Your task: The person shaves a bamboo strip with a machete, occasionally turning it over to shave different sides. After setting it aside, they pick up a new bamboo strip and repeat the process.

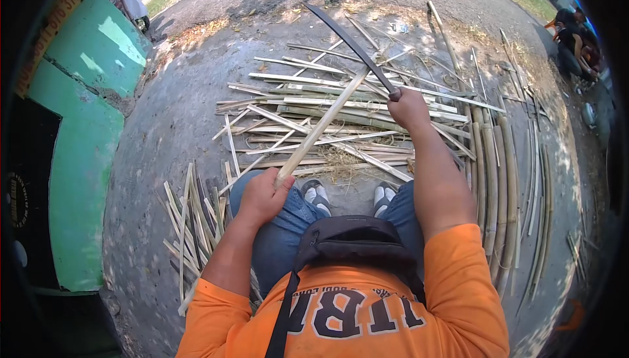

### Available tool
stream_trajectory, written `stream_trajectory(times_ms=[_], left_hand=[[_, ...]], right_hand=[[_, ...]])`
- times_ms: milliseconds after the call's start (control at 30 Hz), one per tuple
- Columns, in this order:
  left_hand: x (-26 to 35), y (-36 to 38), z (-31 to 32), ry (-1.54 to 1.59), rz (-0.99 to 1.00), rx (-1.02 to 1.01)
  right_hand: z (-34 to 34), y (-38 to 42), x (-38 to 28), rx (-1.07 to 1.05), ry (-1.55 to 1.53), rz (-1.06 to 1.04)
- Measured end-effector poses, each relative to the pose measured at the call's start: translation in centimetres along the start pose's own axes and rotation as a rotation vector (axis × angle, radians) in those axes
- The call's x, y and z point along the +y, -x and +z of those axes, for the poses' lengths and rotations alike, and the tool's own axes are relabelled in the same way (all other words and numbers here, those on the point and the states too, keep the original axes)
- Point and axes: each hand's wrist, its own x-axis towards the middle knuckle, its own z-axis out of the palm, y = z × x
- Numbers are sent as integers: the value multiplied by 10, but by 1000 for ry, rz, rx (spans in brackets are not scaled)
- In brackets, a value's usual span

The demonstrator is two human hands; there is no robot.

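Note:
My left hand (265,195) is closed around the near end of a pale bamboo strip (321,125), which slants up and away to the right above the pile. My right hand (409,107) grips the dark handle of a long machete (347,38). Its dark, slightly curved blade points up and to the left, and its lower part crosses the far end of the strip; whether they touch I cannot tell. Beneath both lies a pile of split bamboo strips (367,103) on the ground, mostly crosswise.
More split strips (185,227) lie beside my left knee. Long bamboo poles (501,187) lie on the right. A green wall (85,174) stands at the left. Another person (573,46) crouches at the far right. My feet (317,195) are just beyond a black waist bag (357,243).

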Motion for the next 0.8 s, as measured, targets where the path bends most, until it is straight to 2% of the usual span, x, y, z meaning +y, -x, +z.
stream_trajectory(times_ms=[133,267,400,533,600,633,733,800], left_hand=[[8,0,-2,35,-10,9],[7,2,-4,59,-39,15],[4,3,-3,78,8,22],[4,6,-6,91,35,15],[5,5,-7,88,29,2],[7,5,-7,85,22,-7],[6,5,-8,69,-13,-34],[4,2,-8,89,-15,-29]], right_hand=[[-9,15,-24,-52,20,-127],[-15,46,-57,-143,120,-391],[-18,45,-55,-222,209,-634],[-9,5,-4,-60,46,-377],[-3,-13,19,53,-197,-119],[-2,-17,25,64,-232,-54],[13,-14,23,134,-236,-100],[15,-10,13,102,-240,-215]])
